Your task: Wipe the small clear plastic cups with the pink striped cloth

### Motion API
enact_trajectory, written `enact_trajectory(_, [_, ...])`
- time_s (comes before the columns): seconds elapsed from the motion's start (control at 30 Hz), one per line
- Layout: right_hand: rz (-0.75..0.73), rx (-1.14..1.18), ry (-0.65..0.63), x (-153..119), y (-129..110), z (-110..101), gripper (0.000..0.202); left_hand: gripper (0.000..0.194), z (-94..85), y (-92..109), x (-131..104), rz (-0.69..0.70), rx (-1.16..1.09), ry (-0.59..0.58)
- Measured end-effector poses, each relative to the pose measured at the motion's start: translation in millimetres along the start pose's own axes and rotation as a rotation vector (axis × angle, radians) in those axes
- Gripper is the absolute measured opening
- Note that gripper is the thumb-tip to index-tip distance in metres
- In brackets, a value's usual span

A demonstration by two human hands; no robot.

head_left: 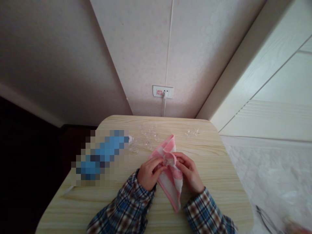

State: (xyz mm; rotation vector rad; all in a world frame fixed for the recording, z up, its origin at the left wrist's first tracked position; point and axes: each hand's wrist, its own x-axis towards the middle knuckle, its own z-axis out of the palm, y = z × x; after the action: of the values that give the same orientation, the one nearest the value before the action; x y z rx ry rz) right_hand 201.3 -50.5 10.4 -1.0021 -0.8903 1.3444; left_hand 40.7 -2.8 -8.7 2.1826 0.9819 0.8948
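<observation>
A pink-and-white cloth (175,182), like a small towel, is bunched between my hands above the table. My right hand (191,172) pinches its upper fold, fingers closed. At the cloth's other side, the thumb and fingers of my left hand (150,172) are closed on a small clear plastic piece (166,161), which lies against the cloth; its exact shape is hard to make out. Several clear round plastic pieces (147,143), resembling suction cups, lie on the table beyond my left hand. A smaller group of clear pieces (193,132) lies toward the far right.
The light wood table (219,175) has rounded corners and stands against the wall. A blue object (107,152), blurred by pixels, lies on its left side. A wall socket (162,92) with a plugged-in cord is behind. White quilted bedding (265,169) is at right.
</observation>
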Motion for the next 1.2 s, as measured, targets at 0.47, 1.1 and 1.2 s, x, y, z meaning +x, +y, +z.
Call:
enact_trajectory(0.47, [0.043, -0.027, 0.032, -1.1, -3.4, 0.4, 0.026, 0.012, -2.4, 5.2, 1.5, -0.017, 0.006, -0.020])
enact_trajectory(1.1, [0.016, 0.010, 0.109, -1.1, 2.6, -2.6, 0.021, 0.014, -1.9, -0.9, 0.2, -0.094, 0.046, 0.108])
enact_trajectory(1.2, [0.018, 0.009, 0.117, -1.0, 2.2, -2.7, 0.021, 0.013, -1.9, -0.2, 0.2, -0.091, 0.053, 0.116])
